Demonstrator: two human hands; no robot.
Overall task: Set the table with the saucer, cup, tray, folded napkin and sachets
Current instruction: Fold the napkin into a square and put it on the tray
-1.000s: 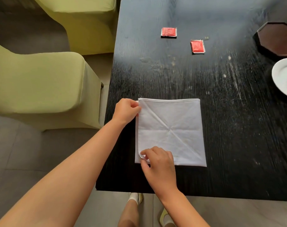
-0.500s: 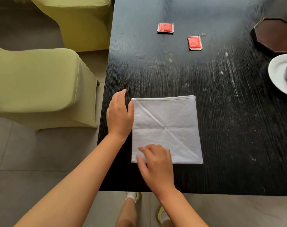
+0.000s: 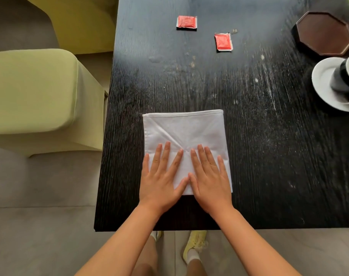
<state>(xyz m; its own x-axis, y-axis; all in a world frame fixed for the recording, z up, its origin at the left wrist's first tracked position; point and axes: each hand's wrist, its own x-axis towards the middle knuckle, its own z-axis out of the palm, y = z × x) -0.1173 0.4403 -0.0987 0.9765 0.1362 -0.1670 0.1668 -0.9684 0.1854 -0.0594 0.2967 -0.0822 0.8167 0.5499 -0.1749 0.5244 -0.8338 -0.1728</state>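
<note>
My left hand (image 3: 160,179) and right hand (image 3: 208,179) lay flat on the white napkin (image 3: 184,132), fingers straight and spread, gripping nothing, the thumbs touching at the tips near the cloth's near edge. The napkin sat folded square on the black table (image 3: 259,156), close to the near edge and nearer the table's left side, its creases running diagonally to a point just beyond my fingertips. My palms covered the near half of the cloth; the far half lay bare.

Two red sachets (image 3: 186,22) rested well beyond the napkin, apart from each other, the second one (image 3: 223,42) to the right of the first and nearer to me. At the far right stood the dark octagonal tray (image 3: 324,33), and just nearer than it the white saucer (image 3: 325,82), cut off by the frame's edge. On the saucer was the cup (image 3: 347,76), dark outside and pale within (it appeared to lie tipped toward me, though the frame edge hid much of it).

Pale streaks and specks marked the tabletop between napkin and saucer. Two green chairs (image 3: 34,92) stood to the table's left, one beside the near corner, one farther off. Below the table edge, my legs and yellow shoes (image 3: 195,246) showed on the grey floor (image 3: 40,236).
</note>
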